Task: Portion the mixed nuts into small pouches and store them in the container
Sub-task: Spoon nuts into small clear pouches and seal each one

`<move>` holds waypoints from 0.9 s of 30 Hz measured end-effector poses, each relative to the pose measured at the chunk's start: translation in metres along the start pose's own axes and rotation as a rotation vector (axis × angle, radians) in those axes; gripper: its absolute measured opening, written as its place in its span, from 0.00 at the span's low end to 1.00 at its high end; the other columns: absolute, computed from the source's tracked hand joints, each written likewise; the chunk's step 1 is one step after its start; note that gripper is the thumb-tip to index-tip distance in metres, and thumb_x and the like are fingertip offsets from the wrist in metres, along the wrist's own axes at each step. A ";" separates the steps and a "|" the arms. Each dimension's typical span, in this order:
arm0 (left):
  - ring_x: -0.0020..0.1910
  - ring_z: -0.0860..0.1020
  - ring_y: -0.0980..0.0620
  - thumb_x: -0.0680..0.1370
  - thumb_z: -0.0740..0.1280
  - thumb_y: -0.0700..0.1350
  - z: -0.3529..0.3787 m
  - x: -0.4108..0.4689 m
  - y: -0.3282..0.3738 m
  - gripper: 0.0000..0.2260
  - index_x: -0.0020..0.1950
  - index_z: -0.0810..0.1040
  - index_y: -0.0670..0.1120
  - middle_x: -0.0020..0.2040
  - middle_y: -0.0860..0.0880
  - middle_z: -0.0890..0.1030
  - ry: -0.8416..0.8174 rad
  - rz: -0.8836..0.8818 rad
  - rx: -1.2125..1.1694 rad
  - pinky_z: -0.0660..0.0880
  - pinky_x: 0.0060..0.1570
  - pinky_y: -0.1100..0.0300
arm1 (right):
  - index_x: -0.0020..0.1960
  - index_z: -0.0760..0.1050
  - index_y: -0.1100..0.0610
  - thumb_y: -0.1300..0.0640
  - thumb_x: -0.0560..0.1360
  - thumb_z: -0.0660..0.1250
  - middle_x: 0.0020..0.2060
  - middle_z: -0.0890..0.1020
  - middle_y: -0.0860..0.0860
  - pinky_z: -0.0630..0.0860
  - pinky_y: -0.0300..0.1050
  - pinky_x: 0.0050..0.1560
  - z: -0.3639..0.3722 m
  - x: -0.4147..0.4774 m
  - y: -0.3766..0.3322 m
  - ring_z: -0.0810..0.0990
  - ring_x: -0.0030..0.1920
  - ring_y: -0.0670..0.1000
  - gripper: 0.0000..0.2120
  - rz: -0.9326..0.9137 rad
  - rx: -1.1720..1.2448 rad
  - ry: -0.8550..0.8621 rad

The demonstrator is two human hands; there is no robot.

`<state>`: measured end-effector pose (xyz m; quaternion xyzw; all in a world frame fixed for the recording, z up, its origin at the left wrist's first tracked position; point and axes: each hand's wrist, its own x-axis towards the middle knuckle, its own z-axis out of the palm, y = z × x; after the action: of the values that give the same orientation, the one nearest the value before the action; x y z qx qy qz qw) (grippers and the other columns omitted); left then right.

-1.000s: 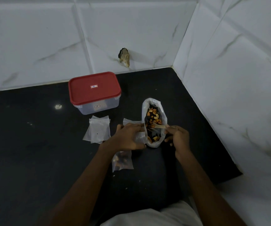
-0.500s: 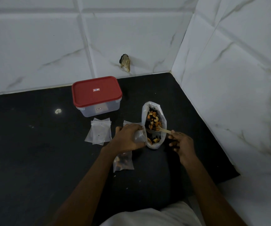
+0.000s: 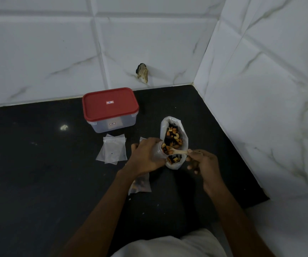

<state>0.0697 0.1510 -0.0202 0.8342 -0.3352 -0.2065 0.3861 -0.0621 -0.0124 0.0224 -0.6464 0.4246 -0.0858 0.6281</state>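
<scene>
A small pouch (image 3: pixel 157 152) is gripped by the left hand (image 3: pixel 146 156) beside the nut bag (image 3: pixel 174 143); a spoon (image 3: pixel 178 152) is pinched by the right hand's fingers (image 3: pixel 193 154). Nuts could be spilled onto the surface (image 3: pixel 38 182) if the pouch mouth is missed or collapses.

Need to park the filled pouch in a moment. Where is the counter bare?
Bare: the wide counter left of the empty pouches and container. Crowded: around the nut bag, where the left hand, right hand and filled pouch cluster.
</scene>
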 end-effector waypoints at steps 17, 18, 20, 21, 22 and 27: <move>0.63 0.69 0.59 0.74 0.72 0.55 0.009 -0.005 -0.011 0.19 0.62 0.69 0.58 0.61 0.57 0.74 0.016 0.025 -0.066 0.58 0.66 0.53 | 0.56 0.81 0.47 0.55 0.76 0.70 0.48 0.84 0.43 0.72 0.33 0.46 0.022 -0.025 -0.008 0.80 0.46 0.41 0.09 -0.763 -0.821 -0.051; 0.63 0.69 0.59 0.74 0.72 0.55 0.009 -0.005 -0.011 0.19 0.62 0.69 0.58 0.61 0.57 0.74 0.022 0.025 -0.071 0.58 0.67 0.52 | 0.56 0.82 0.47 0.55 0.76 0.70 0.48 0.84 0.43 0.73 0.33 0.46 0.021 -0.024 -0.008 0.80 0.46 0.41 0.09 -0.775 -0.790 -0.048; 0.64 0.70 0.57 0.73 0.73 0.56 0.010 -0.005 -0.010 0.22 0.63 0.68 0.58 0.61 0.57 0.75 0.033 0.014 -0.068 0.58 0.68 0.51 | 0.56 0.82 0.48 0.55 0.75 0.71 0.48 0.85 0.43 0.77 0.39 0.47 0.020 -0.023 -0.006 0.81 0.47 0.42 0.10 -0.798 -0.772 -0.070; 0.64 0.70 0.57 0.72 0.74 0.56 0.011 -0.005 -0.010 0.24 0.64 0.68 0.58 0.62 0.56 0.75 0.036 0.003 -0.064 0.58 0.69 0.50 | 0.56 0.82 0.48 0.55 0.75 0.71 0.48 0.85 0.44 0.79 0.43 0.48 0.019 -0.023 -0.004 0.82 0.47 0.43 0.10 -0.808 -0.770 -0.085; 0.64 0.70 0.57 0.71 0.74 0.57 0.013 -0.005 -0.011 0.26 0.65 0.67 0.57 0.62 0.56 0.75 0.036 -0.006 -0.062 0.58 0.69 0.49 | 0.56 0.82 0.49 0.56 0.75 0.71 0.48 0.85 0.44 0.80 0.45 0.48 0.019 -0.022 -0.002 0.82 0.47 0.43 0.10 -0.815 -0.757 -0.093; 0.64 0.72 0.56 0.67 0.75 0.56 0.014 -0.008 -0.013 0.29 0.64 0.66 0.59 0.61 0.57 0.75 0.027 -0.028 -0.131 0.62 0.70 0.43 | 0.55 0.83 0.49 0.57 0.75 0.72 0.48 0.85 0.43 0.80 0.46 0.48 0.017 -0.017 0.007 0.81 0.48 0.41 0.11 -0.798 -0.681 -0.105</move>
<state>0.0615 0.1557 -0.0386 0.8145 -0.3040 -0.2223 0.4412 -0.0650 0.0123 0.0198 -0.9287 0.1174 -0.1429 0.3214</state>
